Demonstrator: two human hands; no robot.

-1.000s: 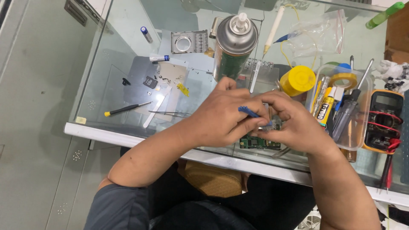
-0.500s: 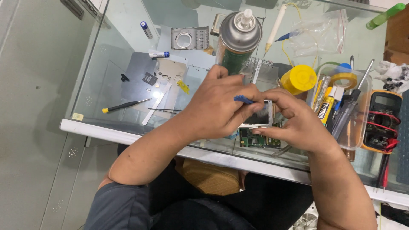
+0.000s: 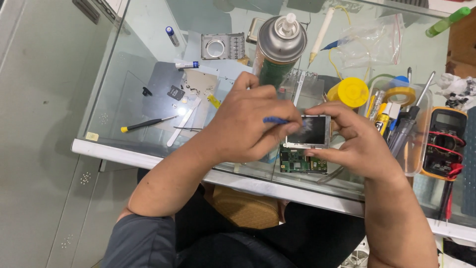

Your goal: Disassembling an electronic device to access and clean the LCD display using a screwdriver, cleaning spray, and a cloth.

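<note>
My left hand point(image 3: 250, 124) pinches a thin blue tool point(image 3: 274, 120), its tip against the left edge of a small rectangular screen panel point(image 3: 308, 131) with a silver frame. The panel is gripped from the right by my right hand point(image 3: 354, 144), thumb below and fingers above. Under the panel, a green circuit board point(image 3: 301, 163) shows above the glass table point(image 3: 148, 154) near its front edge.
A grey spray can point(image 3: 280, 47) stands just behind my hands. A yellow-capped jar point(image 3: 351, 92), a clear tub of screwdrivers and tape point(image 3: 404, 116) and a multimeter point(image 3: 443, 144) lie right. A yellow-handled screwdriver point(image 3: 144, 124), tweezers and small metal parts lie left.
The screen panel has lifted off the circuit board and now faces up in plain view. My left hand's blue tool has moved to the panel's left edge.
</note>
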